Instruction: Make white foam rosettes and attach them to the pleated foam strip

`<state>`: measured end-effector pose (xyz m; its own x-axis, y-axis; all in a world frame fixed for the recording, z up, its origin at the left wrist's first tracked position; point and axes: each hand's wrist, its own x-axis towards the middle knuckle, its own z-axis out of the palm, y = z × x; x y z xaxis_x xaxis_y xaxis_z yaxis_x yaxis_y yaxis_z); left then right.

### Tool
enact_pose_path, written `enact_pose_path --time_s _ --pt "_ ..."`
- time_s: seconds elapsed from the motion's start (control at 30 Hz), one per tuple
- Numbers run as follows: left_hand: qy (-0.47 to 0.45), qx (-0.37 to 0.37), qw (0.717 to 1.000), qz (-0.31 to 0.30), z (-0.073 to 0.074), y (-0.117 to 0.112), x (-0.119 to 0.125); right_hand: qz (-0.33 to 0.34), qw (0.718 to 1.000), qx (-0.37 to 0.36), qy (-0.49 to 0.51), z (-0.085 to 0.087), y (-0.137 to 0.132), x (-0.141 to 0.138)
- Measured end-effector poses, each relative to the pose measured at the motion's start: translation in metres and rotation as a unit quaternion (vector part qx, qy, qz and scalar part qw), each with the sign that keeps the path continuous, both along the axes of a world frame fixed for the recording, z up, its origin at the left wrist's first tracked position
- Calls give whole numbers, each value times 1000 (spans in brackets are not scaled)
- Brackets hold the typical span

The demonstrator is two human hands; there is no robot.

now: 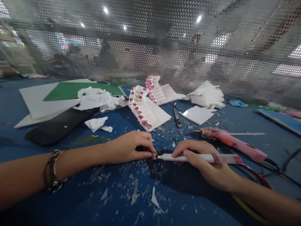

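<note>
My left hand (pixel 136 146) pinches a small piece (pixel 155 155) with dark red on it between thumb and fingertips. Its exact kind cannot be made out. In my right hand (pixel 204 160) lies a white marker pen (pixel 204 158) with a maroon band and a clear, pinkish rear end. The pen points left, and its tip meets or nearly meets the small piece. Just behind my hands stands a folded white paper strip (pixel 143 110) dotted with dark red rosettes. A similar strip (pixel 155 91) with pink spots is farther back.
A pink glue gun (pixel 242 146) with a cable lies right of my right hand. A utility knife (pixel 176 118), white card (pixel 198 115) and stacked tissue (pixel 205 94) are behind. Left are a black phone (pixel 61 124), crumpled tissue (pixel 96 99) and green sheet (pixel 63 91). Perforated metal (pixel 141 56) closes the back.
</note>
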<state>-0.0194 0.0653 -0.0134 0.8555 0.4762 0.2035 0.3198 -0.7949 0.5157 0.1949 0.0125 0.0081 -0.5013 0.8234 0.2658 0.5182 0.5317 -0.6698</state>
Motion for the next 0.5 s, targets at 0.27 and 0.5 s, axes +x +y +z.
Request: enact_pose_path --time_s 0.27,0.5 --pt "-4 2 1000 -3 1 -1 2 2 1000 13 -8 -1 -1 0" --pt "-6 1 1000 -4 0 0 1 -5 1000 12 -14 0 0 -1"
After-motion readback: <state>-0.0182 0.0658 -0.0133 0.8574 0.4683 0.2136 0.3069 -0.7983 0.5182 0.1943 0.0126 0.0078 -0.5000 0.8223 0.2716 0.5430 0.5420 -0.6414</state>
